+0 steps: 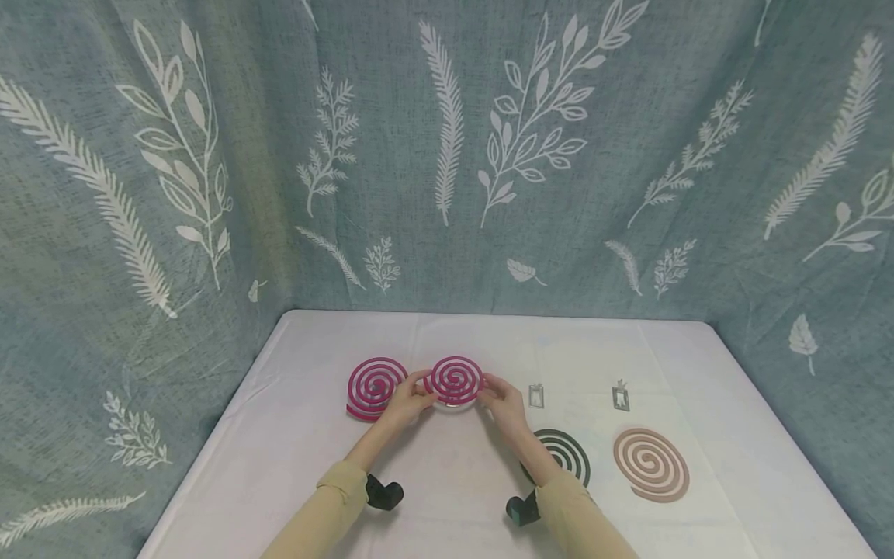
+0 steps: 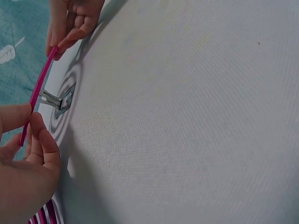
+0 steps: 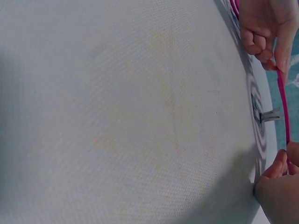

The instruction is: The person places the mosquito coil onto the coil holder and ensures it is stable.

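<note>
A magenta mosquito coil [image 1: 455, 380] is held up off the table between both hands. My left hand [image 1: 407, 401] pinches its left edge between thumb and fingers, and my right hand [image 1: 506, 404] pinches the right edge. Seen edge-on in the left wrist view, the coil [image 2: 40, 84] is a thin tilted strip. Right beneath it stands a small metal coil stand [image 2: 63, 100] with an upright prong; whether prong and coil touch, I cannot tell. In the right wrist view, the prong of this stand [image 3: 270, 115] points toward the coil [image 3: 283, 102].
A second magenta coil [image 1: 362, 388] lies left of my left hand. Two more metal stands [image 1: 535, 396] sit to the right. Nearer on that side are a dark green coil [image 1: 585, 466], partly behind my right arm, and a tan coil [image 1: 649, 463]. A patterned curtain [image 1: 447, 256] borders the white table [image 1: 447, 489].
</note>
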A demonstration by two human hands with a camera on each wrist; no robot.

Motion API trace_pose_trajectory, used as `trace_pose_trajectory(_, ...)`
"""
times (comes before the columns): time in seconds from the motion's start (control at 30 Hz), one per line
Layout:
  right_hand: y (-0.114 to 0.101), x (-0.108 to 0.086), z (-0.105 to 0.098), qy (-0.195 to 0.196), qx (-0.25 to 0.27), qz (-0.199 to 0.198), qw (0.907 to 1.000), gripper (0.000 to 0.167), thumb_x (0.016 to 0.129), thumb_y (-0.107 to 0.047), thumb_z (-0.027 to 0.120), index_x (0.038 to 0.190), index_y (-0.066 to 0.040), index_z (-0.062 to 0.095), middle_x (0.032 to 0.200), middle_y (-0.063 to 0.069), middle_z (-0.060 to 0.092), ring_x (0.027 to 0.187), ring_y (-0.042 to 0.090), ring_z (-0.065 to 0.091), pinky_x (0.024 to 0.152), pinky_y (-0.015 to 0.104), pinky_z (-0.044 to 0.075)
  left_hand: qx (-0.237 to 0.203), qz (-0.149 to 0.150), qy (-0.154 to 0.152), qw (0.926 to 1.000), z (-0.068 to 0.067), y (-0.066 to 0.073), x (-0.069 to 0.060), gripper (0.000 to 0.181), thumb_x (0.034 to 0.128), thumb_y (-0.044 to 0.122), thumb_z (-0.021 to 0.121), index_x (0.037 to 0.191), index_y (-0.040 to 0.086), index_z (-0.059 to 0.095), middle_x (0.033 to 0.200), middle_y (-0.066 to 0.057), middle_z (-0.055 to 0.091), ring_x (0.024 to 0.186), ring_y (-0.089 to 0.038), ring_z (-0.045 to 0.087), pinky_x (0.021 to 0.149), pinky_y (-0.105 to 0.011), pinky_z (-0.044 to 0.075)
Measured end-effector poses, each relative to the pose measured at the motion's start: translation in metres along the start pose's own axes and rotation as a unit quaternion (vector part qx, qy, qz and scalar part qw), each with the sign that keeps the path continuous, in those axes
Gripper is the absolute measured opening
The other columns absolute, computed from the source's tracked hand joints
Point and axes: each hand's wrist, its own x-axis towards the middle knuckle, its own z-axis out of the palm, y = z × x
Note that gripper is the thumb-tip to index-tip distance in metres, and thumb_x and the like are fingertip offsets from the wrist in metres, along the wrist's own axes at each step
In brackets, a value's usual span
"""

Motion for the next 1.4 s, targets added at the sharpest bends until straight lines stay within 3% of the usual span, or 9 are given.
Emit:
trace_pose_trajectory(0.57,0.002,0.0022,0.001,0.005,-0.001,-0.017,0.9998,0.045,0.089,-0.001,0.057,0.132,0.008,0.047,0.124,0.027,0.057,0.11,0.034,0.059,0.083,0.031,0.054,-0.008,0.003,0.001,1.0,0.0002,0.0,0.0,0.051,0.0891,0.003,0.06,0.137,-0.002,0.043,0.08,-0.004,0.053,0.071,-0.015,0.054,0.067,-0.026,0.05)
trace_pose_trajectory(0.77,0.0011,0.0014,0.0007,0.0,0.0,-0.003,1.0,0.045,0.09,-0.002,0.055,0.134,0.006,0.047,0.127,0.025,0.057,0.113,0.034,0.058,0.086,0.032,0.054,-0.006,0.011,-0.001,0.9999,-0.0007,0.0021,-0.0037,0.052,0.0888,0.004,0.061,0.136,-0.004,0.043,0.078,-0.005,0.054,0.07,-0.016,0.054,0.068,-0.03,0.05)
trace_pose_trajectory(1.0,0.0,0.0009,0.0008,-0.007,-0.002,0.014,0.9999,0.046,0.09,-0.003,0.055,0.134,0.005,0.046,0.129,0.025,0.055,0.116,0.034,0.057,0.092,0.035,0.052,-0.005,0.004,-0.002,1.0,-0.0006,0.0007,-0.0028,0.051,0.0888,0.004,0.06,0.136,-0.003,0.043,0.076,-0.002,0.052,0.069,-0.014,0.051,0.067,-0.025,0.049)
trace_pose_trajectory(1.4,-0.0033,0.001,0.0011,-0.006,0.003,0.014,0.9999,0.046,0.09,-0.002,0.053,0.135,0.005,0.046,0.129,0.025,0.055,0.114,0.034,0.057,0.092,0.035,0.052,-0.012,0.003,0.001,0.9999,0.0005,0.0,-0.0014,0.051,0.0889,0.004,0.06,0.137,-0.002,0.043,0.078,-0.003,0.052,0.069,-0.014,0.05,0.066,-0.024,0.047)
